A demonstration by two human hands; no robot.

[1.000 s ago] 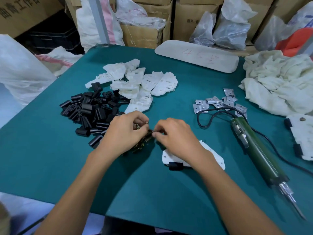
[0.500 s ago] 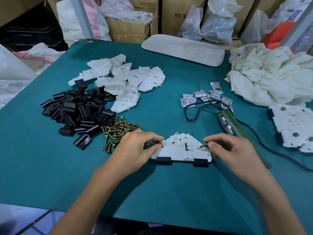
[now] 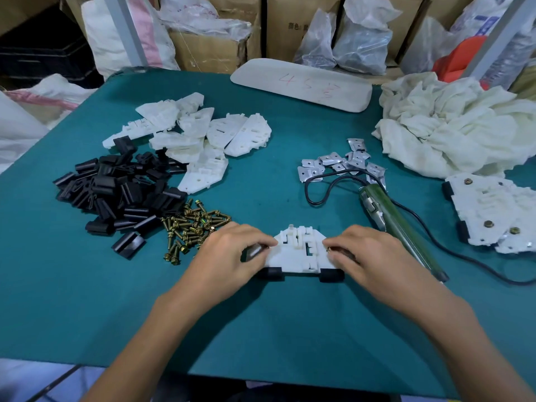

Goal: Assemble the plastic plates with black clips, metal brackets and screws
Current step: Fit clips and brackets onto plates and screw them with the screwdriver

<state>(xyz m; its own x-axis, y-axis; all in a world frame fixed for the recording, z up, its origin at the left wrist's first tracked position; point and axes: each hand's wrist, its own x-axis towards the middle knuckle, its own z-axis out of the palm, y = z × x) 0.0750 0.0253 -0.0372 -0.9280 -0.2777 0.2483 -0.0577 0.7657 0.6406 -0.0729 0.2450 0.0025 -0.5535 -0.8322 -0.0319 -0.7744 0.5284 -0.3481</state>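
Head view: judged as mid-way on this one piece. Shows a white plate (image 3: pixel 298 253) lying flat on the green table (image 3: pixel 261 329) near its front edge, two black clips (image 3: pixel 272 273) already on the near side. Pinches the plate's left end with the curled left hand (image 3: pixel 229 256); pinches a brass screw (image 3: pixel 329 250) at the right end with the right hand (image 3: pixel 368 253). Cannot tell whether a bracket sits underneath. Leaves driving with the screwdriver (image 3: pixel 397 227), plus heaps of loose plates (image 3: pixel 197 134), spare clips (image 3: pixel 116 190), metal brackets (image 3: pixel 342 163) and screws (image 3: pixel 191 227); finished stack (image 3: pixel 499 216) at right. Compared with half a second ago: has brought both hands in over the plate's ends.
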